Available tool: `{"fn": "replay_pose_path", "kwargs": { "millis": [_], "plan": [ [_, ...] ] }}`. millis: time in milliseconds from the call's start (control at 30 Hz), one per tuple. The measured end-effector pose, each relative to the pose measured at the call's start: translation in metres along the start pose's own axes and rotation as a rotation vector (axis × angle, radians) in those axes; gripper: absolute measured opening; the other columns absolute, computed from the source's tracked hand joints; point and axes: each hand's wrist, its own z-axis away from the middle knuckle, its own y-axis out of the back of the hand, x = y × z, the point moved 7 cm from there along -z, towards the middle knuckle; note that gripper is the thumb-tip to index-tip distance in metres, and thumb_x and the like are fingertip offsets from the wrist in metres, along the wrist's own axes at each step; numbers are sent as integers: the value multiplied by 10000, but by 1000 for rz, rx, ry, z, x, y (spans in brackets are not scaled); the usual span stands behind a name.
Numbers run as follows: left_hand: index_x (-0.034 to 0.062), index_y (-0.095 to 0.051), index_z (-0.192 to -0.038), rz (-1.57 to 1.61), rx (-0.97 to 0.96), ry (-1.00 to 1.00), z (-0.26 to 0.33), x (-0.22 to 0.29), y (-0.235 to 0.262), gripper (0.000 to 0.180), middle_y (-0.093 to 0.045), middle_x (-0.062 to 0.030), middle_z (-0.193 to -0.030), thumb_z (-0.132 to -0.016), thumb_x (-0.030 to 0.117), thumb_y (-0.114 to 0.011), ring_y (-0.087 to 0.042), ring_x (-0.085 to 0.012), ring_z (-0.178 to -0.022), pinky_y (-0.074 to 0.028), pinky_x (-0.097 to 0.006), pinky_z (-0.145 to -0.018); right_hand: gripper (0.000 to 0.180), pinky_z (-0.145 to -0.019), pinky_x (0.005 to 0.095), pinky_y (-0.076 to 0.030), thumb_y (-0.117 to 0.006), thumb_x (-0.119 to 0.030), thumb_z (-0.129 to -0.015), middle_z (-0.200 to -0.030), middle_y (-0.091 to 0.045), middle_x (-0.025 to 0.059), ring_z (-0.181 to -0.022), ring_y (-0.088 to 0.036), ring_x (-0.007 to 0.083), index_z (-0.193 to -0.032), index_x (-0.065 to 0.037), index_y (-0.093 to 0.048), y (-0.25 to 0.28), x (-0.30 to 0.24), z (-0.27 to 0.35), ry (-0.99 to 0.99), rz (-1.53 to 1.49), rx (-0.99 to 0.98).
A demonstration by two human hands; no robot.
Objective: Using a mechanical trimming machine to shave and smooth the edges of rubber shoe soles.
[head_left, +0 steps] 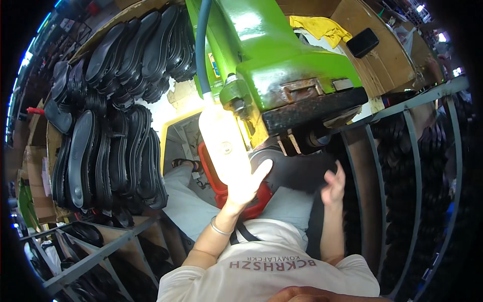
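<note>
A black shoe sole (297,170), smeared by motion, lies level under the head of a green machine (292,70). My left hand (245,187) is at the sole's left end, its thumb over the edge. Its other fingers are hidden behind the glaring white lamp (225,146) and washed out by the light. At the sole's right end my right hand (334,187) is raised, fingers apart and slightly blurred, with nothing in it. Dark metal parts (297,141) of the machine come down just above the sole.
Many black soles (83,156) stand stacked at the left. A metal rack (412,146) of dark soles is at the right, another rack (100,261) at the lower left. A cardboard box (387,65) at the back right bears a yellow cloth (322,30) and a black phone (363,43).
</note>
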Motion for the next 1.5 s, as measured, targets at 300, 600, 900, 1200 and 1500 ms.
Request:
{"fn": "replay_pose_path", "kwargs": {
  "millis": [300,600,900,1200,1500],
  "plan": [
    [-43,-617,-1033,448,-66,-113,-13,21,39,301,-659,-81,-889,-782,104,-695,-614,-123,-788,-494,-254,-722,354,-861,293,-461,-611,-31,-776,-1017,-575,89,-931,-575,165,-1105,-9,-481,-105,-31,-59,93,-1,-350],
    [-75,-595,-992,475,58,234,13,-30,109,267,-649,-87,-889,-739,-43,-673,-601,-134,-795,-477,-254,-756,553,-900,291,-447,-617,-13,-733,-1128,-556,89,-1012,-556,158,-1248,18,-415,-135,26,-20,108,0,-425],
    [-46,-590,-990,356,-543,271,56,-51,83,254,-644,-59,-794,-770,40,-681,-594,-113,-683,-480,-255,-643,393,-771,234,-453,-650,36,-727,-971,-600,32,-848,-563,104,-1099,9,-528,-182,24,-2,213,179,-636],
    [2,-623,-915,-143,8,-96,-2,-5,-10,143,-608,-24,-762,-819,97,-669,-530,-95,-665,-438,-243,-607,742,-1009,350,-338,-745,-184,-724,-1269,-486,156,-1182,-452,242,-1319,55,-372,-83,66,56,-18,494,-524],
    [-30,-609,-964,-43,11,-240,2,28,21,260,-608,-108,-880,-744,48,-723,-582,-200,-775,-469,-292,-698,314,-689,245,-473,-635,-101,-744,-881,-573,84,-784,-566,124,-993,16,-485,-5,3,16,-7,238,-202]
  ]
}}
